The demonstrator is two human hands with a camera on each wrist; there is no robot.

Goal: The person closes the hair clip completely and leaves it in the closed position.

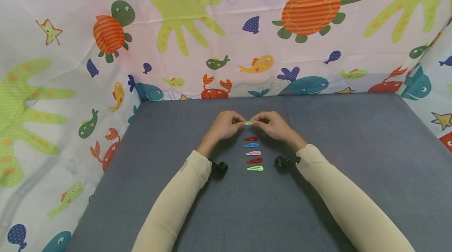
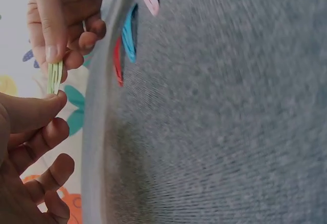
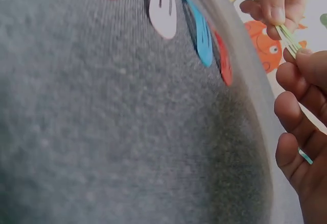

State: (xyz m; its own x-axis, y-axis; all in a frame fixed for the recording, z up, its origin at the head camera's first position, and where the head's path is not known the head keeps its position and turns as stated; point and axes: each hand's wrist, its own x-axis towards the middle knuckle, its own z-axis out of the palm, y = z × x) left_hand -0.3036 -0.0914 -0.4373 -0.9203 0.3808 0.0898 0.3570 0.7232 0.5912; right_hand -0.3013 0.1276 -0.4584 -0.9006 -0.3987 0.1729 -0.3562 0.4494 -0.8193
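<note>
A light green hair clip point(image 1: 248, 123) is held between both hands near the table's far side. My left hand point(image 1: 227, 125) pinches one end with thumb and forefinger. At the other end, my right hand point(image 1: 272, 125) pinches it the same way. In the left wrist view the green hair clip point(image 2: 55, 77) spans the gap between the two thumbs. Below the hands lies a column of hair clips: a red one point(image 1: 251, 139), a blue one point(image 1: 252, 145), a pink one point(image 1: 253, 153), another red one point(image 1: 255, 160) and a light green one point(image 1: 255, 168).
The clips lie on a grey cloth-covered table point(image 1: 141, 189). A curtain point(image 1: 197, 67) printed with sea animals stands behind the table and along its sides. Dark wrist cameras point(image 1: 219, 167) hang beneath both cuffs, on either side of the clip column.
</note>
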